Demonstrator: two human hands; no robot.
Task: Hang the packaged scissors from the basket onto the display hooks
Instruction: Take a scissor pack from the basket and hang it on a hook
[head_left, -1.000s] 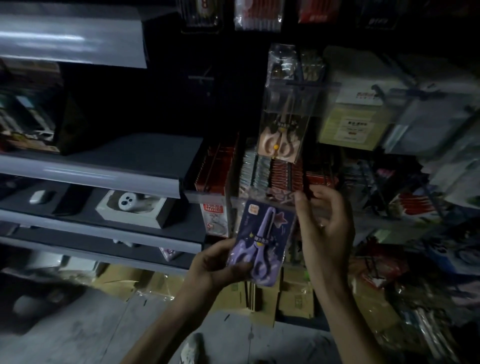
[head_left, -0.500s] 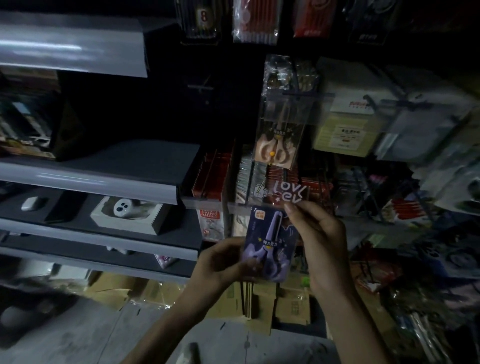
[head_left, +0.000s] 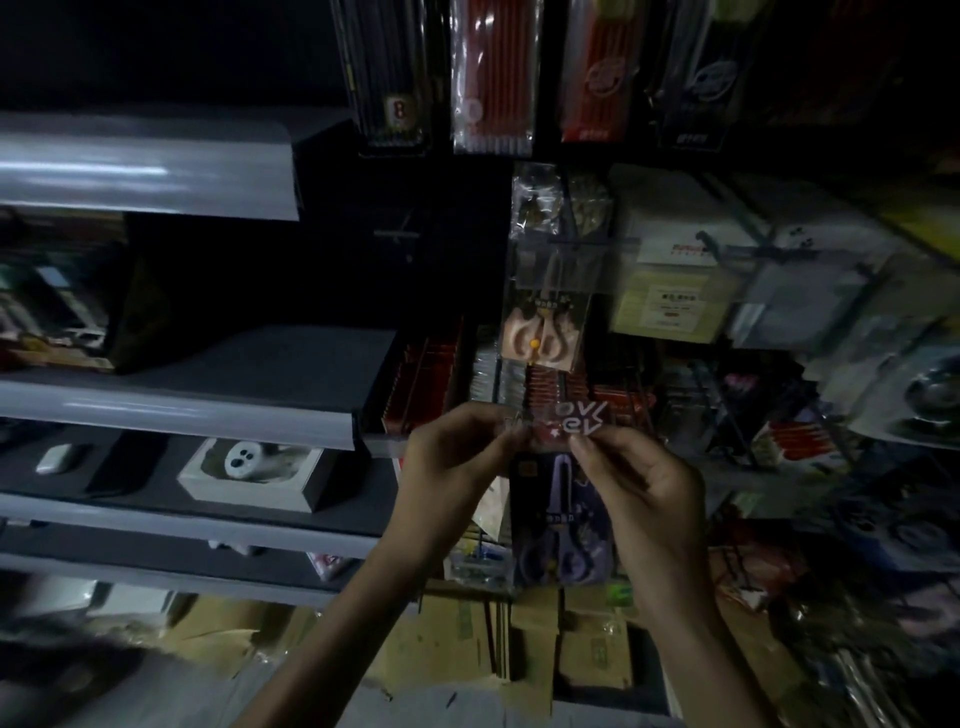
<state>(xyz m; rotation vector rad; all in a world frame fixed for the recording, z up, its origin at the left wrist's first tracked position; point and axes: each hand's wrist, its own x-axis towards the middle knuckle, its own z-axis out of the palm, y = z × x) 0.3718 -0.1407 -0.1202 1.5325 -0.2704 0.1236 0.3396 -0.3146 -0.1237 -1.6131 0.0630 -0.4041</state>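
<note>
Both hands pinch the top of the purple scissors pack (head_left: 561, 519): left hand (head_left: 457, 462) at its left corner, right hand (head_left: 639, 483) at its right; peach scissors pack (head_left: 543, 317) hangs just above them.

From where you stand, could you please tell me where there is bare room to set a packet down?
The dark shelf left of the red packs looks bare. The shelf below carries a white box and small items. Right of the right hand, hanging packets crowd everything.
</note>
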